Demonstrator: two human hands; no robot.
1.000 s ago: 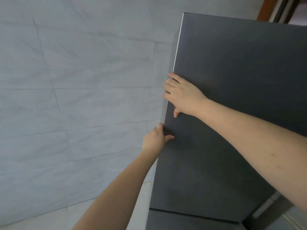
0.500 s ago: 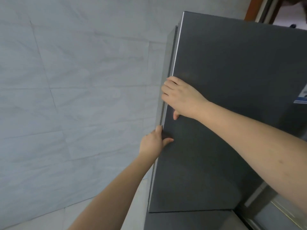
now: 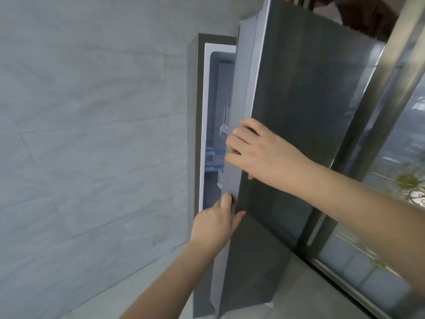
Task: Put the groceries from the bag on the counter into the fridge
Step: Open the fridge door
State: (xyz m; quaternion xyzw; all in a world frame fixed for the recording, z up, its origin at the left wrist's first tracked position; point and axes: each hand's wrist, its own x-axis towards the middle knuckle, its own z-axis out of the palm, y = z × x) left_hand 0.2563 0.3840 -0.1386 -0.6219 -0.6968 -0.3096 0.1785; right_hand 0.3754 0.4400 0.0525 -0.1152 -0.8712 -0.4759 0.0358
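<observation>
Both hands are gripping the fridge door [image 3: 310, 139] edge: right hand [image 3: 259, 150] fingers curling behind it, left hand [image 3: 215, 223] pinching below. The door is hiding most of the fridge interior [image 3: 217, 125]; shelf contents are proving indistinct.

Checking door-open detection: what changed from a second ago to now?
The fridge door swung open toward the person, exposing the white-lined interior; a second ago it was shut. Unchanged: the left hand and right hand still grip the door's free edge, right above left.
</observation>
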